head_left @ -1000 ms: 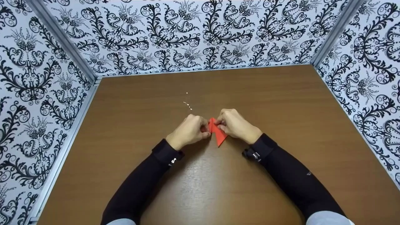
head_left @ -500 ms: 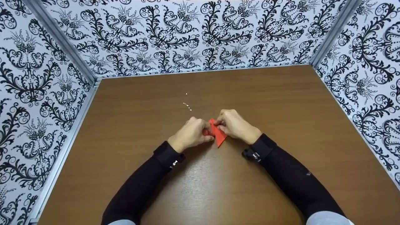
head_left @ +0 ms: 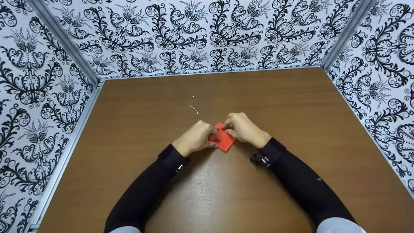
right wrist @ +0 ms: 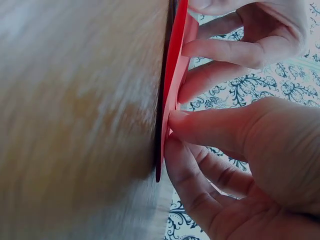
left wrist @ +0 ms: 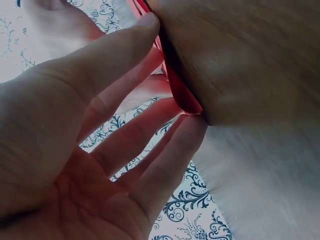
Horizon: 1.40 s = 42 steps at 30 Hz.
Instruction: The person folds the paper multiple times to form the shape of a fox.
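Note:
A small folded sheet of red paper [head_left: 226, 140] lies on the brown table, a pointed diamond shape in the head view. From its left side my left hand [head_left: 197, 137] holds it, the thumb at the near edge and the fingertips across the flap. In the left wrist view the paper's edge [left wrist: 182, 95] curls up slightly between thumb and fingers. My right hand [head_left: 245, 129] grips the right side of the paper, thumb and forefinger close together on it. Seen from the right wrist, the paper [right wrist: 172, 85] lies low on the table. Both hands hide parts of its folds.
The wooden table [head_left: 207, 194] spreads around the hands. Patterned black-and-white walls [head_left: 200, 35] stand at the back and both sides, with metal posts in the corners. Small white spots [head_left: 194, 108] show on the table beyond the left hand.
The paper's left flap has come down from a folded-over position, so its near part now shows as a fuller diamond. My left hand shifted right, then slightly back; the right hand stayed put.

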Available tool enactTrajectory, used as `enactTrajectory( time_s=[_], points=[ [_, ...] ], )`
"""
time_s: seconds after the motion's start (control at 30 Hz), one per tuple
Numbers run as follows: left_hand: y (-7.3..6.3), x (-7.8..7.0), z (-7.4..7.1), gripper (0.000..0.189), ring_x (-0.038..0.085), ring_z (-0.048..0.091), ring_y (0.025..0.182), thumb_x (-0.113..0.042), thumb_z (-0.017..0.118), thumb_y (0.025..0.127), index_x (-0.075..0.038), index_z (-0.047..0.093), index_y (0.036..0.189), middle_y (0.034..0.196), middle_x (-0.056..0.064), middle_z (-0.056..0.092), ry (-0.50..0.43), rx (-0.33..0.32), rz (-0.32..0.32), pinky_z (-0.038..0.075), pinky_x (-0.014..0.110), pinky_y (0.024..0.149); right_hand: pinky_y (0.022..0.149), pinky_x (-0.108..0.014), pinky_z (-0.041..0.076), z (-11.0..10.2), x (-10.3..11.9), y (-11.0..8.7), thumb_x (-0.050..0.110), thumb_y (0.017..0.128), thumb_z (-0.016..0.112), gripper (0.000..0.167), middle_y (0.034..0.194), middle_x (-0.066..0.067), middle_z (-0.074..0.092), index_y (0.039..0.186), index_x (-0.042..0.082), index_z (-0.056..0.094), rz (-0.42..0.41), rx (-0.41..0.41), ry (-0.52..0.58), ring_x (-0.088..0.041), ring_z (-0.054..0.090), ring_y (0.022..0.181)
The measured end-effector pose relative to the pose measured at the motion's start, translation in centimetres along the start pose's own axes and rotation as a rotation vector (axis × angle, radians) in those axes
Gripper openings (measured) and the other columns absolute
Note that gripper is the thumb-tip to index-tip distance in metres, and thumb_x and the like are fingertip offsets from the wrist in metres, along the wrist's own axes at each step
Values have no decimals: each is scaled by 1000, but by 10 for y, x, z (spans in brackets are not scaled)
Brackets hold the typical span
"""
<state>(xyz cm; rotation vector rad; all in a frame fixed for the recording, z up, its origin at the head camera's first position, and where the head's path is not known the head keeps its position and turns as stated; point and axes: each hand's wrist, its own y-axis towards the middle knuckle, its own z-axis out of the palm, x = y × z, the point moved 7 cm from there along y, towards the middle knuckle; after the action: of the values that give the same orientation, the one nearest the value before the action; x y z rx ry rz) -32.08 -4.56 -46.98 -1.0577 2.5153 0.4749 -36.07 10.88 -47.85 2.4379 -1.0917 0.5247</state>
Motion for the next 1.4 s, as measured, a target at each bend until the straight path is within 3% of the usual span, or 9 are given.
enactTrajectory(
  time_s=[0.17,0.37,0.57,0.73,1.03,1.23,1.4],
  points=[
    [0,-1,0,17,10,58,74,-14,104,89,-8,91,97,85,3,84,9,9,0,47,26,67,84,-47,68,1,-2,2,-7,95,83,17,102,-13,87,106,3,92,16,0,5,-32,82,97],
    [1,0,1,15,11,59,76,-16,103,90,-9,92,97,85,3,84,13,13,-12,50,29,70,87,-47,66,3,-6,5,1,97,87,10,101,-10,89,102,8,92,98,13,17,-31,82,98],
    [2,1,1,13,14,66,81,-16,103,91,-11,94,99,91,4,88,7,13,-24,56,32,73,85,-45,65,6,-7,8,7,98,89,3,98,-9,89,100,6,91,129,18,27,-29,81,94],
    [2,1,1,12,18,71,84,-16,103,91,-13,94,99,91,2,88,20,16,-25,60,36,77,83,-41,63,7,-7,9,13,99,93,6,96,-7,89,98,7,90,144,4,25,-26,80,91],
    [-1,-3,0,11,23,80,83,-13,101,91,-8,93,97,91,4,89,6,9,45,63,34,76,76,-31,52,9,-4,10,16,98,95,8,92,-4,87,93,12,91,146,7,22,-19,71,84],
    [0,4,-1,15,23,79,86,-13,100,94,-8,93,105,97,6,89,-33,31,12,59,31,75,77,-31,53,10,-5,12,15,99,95,8,92,-3,87,92,13,92,170,26,17,-19,72,85],
    [4,14,-1,18,24,84,96,-12,97,97,-4,91,113,109,10,90,-69,34,-28,69,38,86,78,-31,54,12,-7,12,14,99,94,9,91,-2,87,90,14,91,190,26,27,-17,72,84]
  ],
)
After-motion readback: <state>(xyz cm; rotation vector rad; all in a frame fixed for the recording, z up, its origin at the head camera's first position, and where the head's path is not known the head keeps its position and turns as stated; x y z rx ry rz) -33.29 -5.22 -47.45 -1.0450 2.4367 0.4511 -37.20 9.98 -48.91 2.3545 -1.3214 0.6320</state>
